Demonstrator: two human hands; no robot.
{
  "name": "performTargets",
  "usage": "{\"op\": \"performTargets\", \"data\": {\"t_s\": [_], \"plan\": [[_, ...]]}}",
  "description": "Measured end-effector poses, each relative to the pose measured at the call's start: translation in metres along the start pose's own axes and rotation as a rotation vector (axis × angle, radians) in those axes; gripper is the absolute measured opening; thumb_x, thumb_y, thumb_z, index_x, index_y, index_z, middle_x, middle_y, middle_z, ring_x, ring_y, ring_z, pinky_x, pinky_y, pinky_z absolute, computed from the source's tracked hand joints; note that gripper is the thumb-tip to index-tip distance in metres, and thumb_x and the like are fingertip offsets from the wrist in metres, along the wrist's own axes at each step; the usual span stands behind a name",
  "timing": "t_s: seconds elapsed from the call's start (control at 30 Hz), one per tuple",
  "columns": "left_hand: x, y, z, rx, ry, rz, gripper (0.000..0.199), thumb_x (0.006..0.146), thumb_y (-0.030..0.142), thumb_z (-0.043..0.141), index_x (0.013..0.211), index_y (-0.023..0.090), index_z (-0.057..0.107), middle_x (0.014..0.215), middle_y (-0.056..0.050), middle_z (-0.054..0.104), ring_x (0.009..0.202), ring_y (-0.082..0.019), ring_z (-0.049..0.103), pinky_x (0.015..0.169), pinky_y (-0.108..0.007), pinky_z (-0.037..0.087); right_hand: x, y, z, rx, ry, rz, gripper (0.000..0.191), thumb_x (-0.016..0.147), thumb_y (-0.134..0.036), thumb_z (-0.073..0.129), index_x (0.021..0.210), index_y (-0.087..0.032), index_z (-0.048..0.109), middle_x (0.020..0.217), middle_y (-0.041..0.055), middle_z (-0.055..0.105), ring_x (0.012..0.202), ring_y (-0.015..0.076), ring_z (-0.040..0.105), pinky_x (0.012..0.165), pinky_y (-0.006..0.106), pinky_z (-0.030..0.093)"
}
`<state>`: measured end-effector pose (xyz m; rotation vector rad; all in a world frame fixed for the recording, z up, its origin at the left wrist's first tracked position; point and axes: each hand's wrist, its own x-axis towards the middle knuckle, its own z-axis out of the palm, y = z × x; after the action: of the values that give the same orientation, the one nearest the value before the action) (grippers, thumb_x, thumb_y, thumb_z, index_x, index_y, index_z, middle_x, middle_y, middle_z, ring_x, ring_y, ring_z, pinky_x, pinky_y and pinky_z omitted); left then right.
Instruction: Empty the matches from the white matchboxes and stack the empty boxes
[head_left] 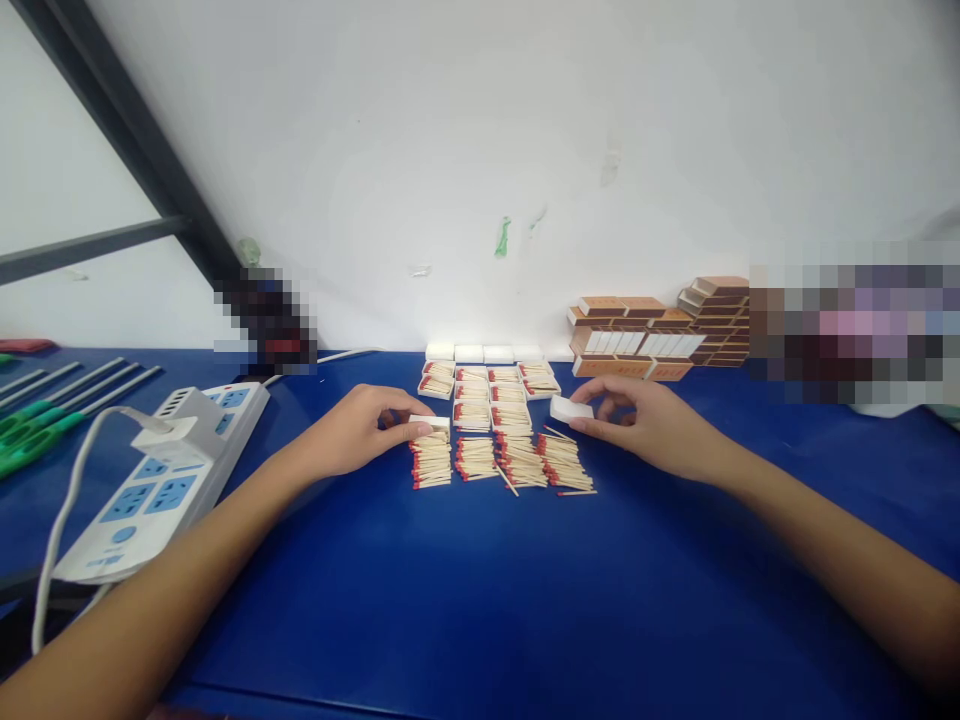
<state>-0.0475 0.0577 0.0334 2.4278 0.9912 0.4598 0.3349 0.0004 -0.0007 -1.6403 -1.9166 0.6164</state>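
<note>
The left hand pinches a small white tray between thumb and fingers, right at the back edge of the leftmost match pile. The right hand pinches a second white tray, tipped a bit, just above the blue surface. The pictures do not show if these 2 trays have matches inside.

Nearest, off to the left, a white power strip lies on the surface. In the middle, 1 stray match lies in front of the piles. Next come 4 loose piles side by side, with red tips mostly to the left. The 2 piles on the right look messier, and a few matches stick out at odd angles.

Behind the piles, 6 filled trays sit close together, 2 in front and 4 in the row behind. So 6 trays look done, while the 4 piles are not in trays yet. It seems a good part is still left.

Farther back is a row of 4 plain white pieces. To their right, brown matchboxes stand in stacks, near the white wall.
</note>
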Motion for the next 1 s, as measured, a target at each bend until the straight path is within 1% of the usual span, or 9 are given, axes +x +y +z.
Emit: {"op": "performTargets", "data": {"t_s": [0.13, 0.2, 0.3, 0.47, 0.6, 0.7, 0.8, 0.9, 1.0], "plan": [[0.0, 0.002, 0.001, -0.029, 0.07, -0.009, 0.025, 0.098, 0.044, 0.07, 0.109, 0.025, 0.082, 0.107, -0.003, 0.08, 0.087, -0.017, 0.071, 0.075, -0.028, 0.052, 0.0, 0.0, 0.0, -0.001, 0.003, -0.007, 0.054, 0.086, -0.07, 0.071, 0.111, -0.022, 0.07, 0.076, 0.0018, 0.069, 0.067, 0.0187, 0.063, 0.062, 0.031, 0.044], [-0.001, 0.004, 0.0, -0.034, 0.08, -0.016, 0.024, 0.095, 0.045, 0.073, 0.105, 0.025, 0.082, 0.104, -0.003, 0.08, 0.084, -0.017, 0.07, 0.074, -0.028, 0.052, 0.0, 0.0, 0.001, 0.0, 0.008, -0.016, 0.055, 0.086, -0.071, 0.071, 0.111, -0.022, 0.071, 0.077, 0.0021, 0.07, 0.067, 0.0186, 0.063, 0.062, 0.031, 0.043], [-0.002, 0.008, -0.001, -0.039, 0.048, -0.001, 0.023, 0.094, 0.046, 0.075, 0.1, 0.025, 0.082, 0.101, -0.002, 0.079, 0.083, -0.016, 0.069, 0.072, -0.028, 0.051, 0.0, 0.001, 0.001, 0.006, 0.01, -0.018, 0.056, 0.086, -0.072, 0.071, 0.11, -0.022, 0.071, 0.077, 0.0025, 0.07, 0.067, 0.0186, 0.063, 0.061, 0.031, 0.043], [-0.002, 0.012, -0.002, -0.053, -0.022, 0.015, 0.026, 0.098, 0.048, 0.069, 0.096, 0.025, 0.082, 0.1, -0.002, 0.079, 0.09, -0.017, 0.07, 0.079, -0.029, 0.052, 0.0, 0.002, 0.001, 0.0, 0.007, -0.014, 0.056, 0.085, -0.073, 0.071, 0.111, -0.022, 0.071, 0.075, 0.0015, 0.069, 0.066, 0.0183, 0.063, 0.061, 0.031, 0.044], [-0.002, 0.01, -0.002, -0.029, -0.066, -0.005, 0.025, 0.097, 0.048, 0.071, 0.104, 0.027, 0.081, 0.107, -0.001, 0.079, 0.092, -0.018, 0.069, 0.078, -0.029, 0.052, 0.0, 0.001, 0.001, -0.006, 0.01, -0.017, 0.056, 0.085, -0.073, 0.07, 0.11, -0.022, 0.071, 0.074, 0.0013, 0.069, 0.065, 0.0184, 0.063, 0.061, 0.031, 0.044], [-0.003, 0.007, -0.001, -0.015, -0.074, -0.028, 0.028, 0.093, 0.048, 0.074, 0.111, 0.027, 0.08, 0.112, -0.001, 0.079, 0.089, -0.018, 0.068, 0.078, -0.03, 0.052, 0.0, 0.0, 0.0, -0.006, 0.007, -0.013, 0.056, 0.085, -0.073, 0.07, 0.111, -0.023, 0.071, 0.075, 0.0014, 0.069, 0.065, 0.018, 0.063, 0.061, 0.031, 0.043], [-0.003, 0.004, 0.0, -0.017, -0.084, -0.044, 0.032, 0.09, 0.049, 0.078, 0.113, 0.027, 0.079, 0.114, -0.001, 0.079, 0.087, -0.018, 0.067, 0.077, -0.031, 0.052, 0.0, 0.0, 0.001, -0.003, 0.0, -0.006, 0.056, 0.086, -0.072, 0.07, 0.111, -0.022, 0.071, 0.075, 0.0013, 0.068, 0.066, 0.018, 0.062, 0.061, 0.031, 0.042], [-0.003, 0.002, 0.0, -0.026, -0.087, -0.036, 0.032, 0.09, 0.049, 0.078, 0.112, 0.027, 0.079, 0.114, -0.001, 0.079, 0.087, -0.018, 0.067, 0.077, -0.031, 0.052, 0.0, 0.0, 0.001, -0.001, 0.002, -0.003, 0.055, 0.086, -0.072, 0.071, 0.11, -0.022, 0.071, 0.074, 0.0012, 0.068, 0.066, 0.0181, 0.062, 0.061, 0.031, 0.042], [-0.002, 0.001, 0.001, -0.036, -0.076, -0.047, 0.034, 0.09, 0.049, 0.077, 0.116, 0.027, 0.078, 0.116, -0.003, 0.079, 0.088, -0.019, 0.068, 0.078, -0.032, 0.053, 0.001, 0.0, 0.0, -0.002, 0.0, 0.001, 0.055, 0.086, -0.072, 0.071, 0.11, -0.023, 0.071, 0.073, 0.001, 0.068, 0.066, 0.0182, 0.062, 0.061, 0.031, 0.043]]}}
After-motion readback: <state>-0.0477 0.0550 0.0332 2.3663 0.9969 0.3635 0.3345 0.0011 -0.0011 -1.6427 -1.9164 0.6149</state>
